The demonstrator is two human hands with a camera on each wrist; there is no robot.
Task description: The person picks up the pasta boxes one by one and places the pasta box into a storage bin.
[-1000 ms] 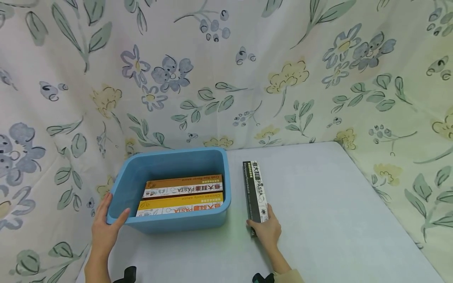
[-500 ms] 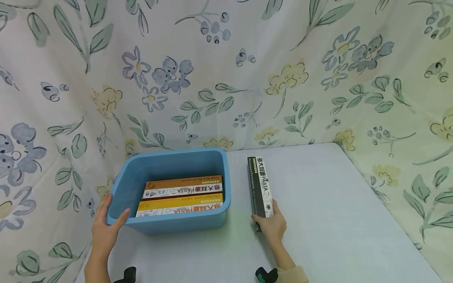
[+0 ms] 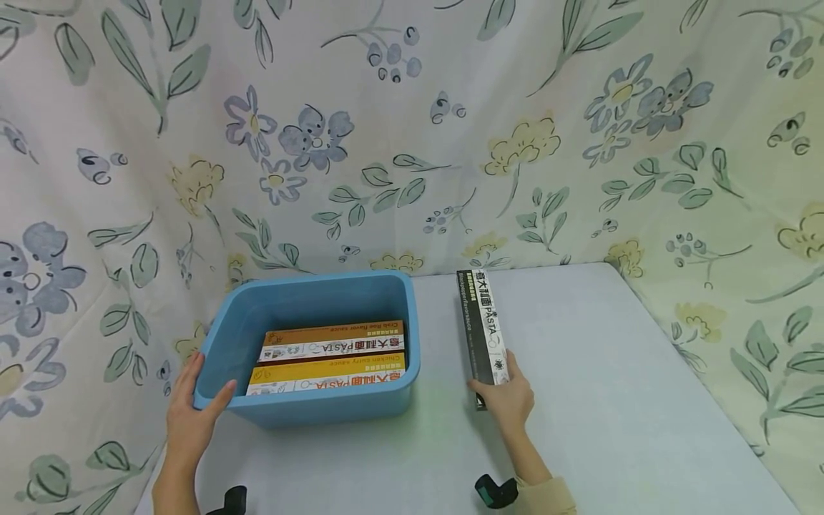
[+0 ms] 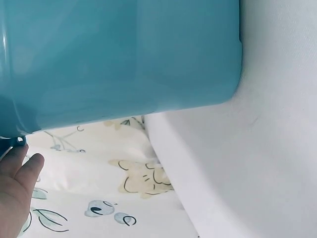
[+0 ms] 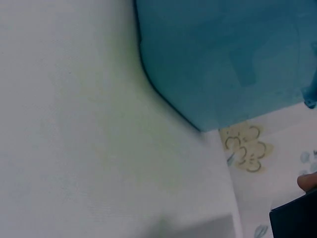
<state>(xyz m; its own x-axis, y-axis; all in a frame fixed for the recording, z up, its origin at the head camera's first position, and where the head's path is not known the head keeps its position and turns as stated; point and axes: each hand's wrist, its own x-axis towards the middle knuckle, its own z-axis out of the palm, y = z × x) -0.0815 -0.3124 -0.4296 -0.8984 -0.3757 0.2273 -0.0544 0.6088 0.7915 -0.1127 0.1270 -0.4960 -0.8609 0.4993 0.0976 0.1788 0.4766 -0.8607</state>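
My right hand [image 3: 510, 400] grips the near end of a black-and-white pasta box [image 3: 481, 325], thumb on its left side and fingers on its right. The box points away from me, to the right of a blue plastic bin [image 3: 322, 411]. At the bin's near left corner, my left hand [image 3: 192, 422] holds the rim, its thumb along the front and fingers on the left side. Inside lie an orange-brown pasta box [image 3: 341, 331] and a yellow one [image 3: 331, 362], side by side. The right wrist view catches only a dark corner of the held box [image 5: 297, 218] and one fingertip.
A white table [image 3: 618, 400] lies under everything, its right edge slanting toward me. Flowered cloth [image 3: 412, 143] hangs behind and along both sides. The bin's back left corner stands close to the cloth.
The black-and-white pasta box has shifted right and away from me in my right hand. My left hand and the bin stay in place.
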